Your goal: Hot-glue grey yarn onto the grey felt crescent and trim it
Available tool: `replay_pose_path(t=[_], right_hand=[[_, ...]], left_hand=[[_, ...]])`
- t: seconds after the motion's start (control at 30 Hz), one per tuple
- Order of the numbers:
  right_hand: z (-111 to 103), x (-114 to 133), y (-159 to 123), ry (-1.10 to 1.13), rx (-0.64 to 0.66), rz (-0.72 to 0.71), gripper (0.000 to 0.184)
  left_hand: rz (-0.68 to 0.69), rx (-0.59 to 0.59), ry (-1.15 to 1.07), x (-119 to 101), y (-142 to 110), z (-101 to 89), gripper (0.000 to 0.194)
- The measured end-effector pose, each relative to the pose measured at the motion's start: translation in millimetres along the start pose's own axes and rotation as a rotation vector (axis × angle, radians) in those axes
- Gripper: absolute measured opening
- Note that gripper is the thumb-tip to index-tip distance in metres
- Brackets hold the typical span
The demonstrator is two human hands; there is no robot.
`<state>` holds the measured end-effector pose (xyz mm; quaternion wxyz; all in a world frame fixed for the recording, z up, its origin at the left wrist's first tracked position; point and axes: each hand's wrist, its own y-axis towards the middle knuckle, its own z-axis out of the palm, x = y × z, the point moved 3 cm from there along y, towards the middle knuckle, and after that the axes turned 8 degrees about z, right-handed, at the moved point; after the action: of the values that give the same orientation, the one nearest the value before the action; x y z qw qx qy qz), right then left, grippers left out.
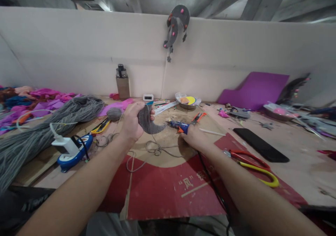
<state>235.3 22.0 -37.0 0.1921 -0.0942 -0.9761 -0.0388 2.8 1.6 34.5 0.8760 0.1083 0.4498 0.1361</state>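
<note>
My left hand (132, 118) is closed around a grey crescent moon (147, 122) that looks wrapped in yarn, held above the table with its lower tip toward the right. Close to that tip is the nozzle of a blue and orange glue gun (180, 125). My right hand (195, 136) grips it from behind, and some of its fingers are hidden. A loose strand of grey yarn (157, 150) trails below the crescent over the cardboard (168, 160). A black cord runs down beneath my right forearm.
Grey yarn skeins (60, 124) and a blue power strip (75, 155) with a white plug lie left. On the right are scissors (258, 169) and a black phone (259, 145). A box cutter (198, 118) rests behind the glue gun. A decorated moon ornament (173, 27) hangs on the wall.
</note>
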Motion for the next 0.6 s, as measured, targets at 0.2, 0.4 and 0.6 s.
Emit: replay_pose_path(t=[0.2,0.4,0.6], right_hand=[[-7.0,-3.5,9.4,0.175,0.045,0.041,0.004],[-31.6,11.5,-13.0,0.757,-0.107,-0.052,0.028],[-44.5,41.5,-55.0,1.167,-0.012,-0.416,0.034]], left_hand=[[0.035,0.025,0.027,-1.7,-1.9,-1.4,0.02],[0.144,0.024,0.106,-1.7,0.0,-4.6,0.019],[0.144,-0.014,0.143,-0.4,0.4,-5.7,0.02]])
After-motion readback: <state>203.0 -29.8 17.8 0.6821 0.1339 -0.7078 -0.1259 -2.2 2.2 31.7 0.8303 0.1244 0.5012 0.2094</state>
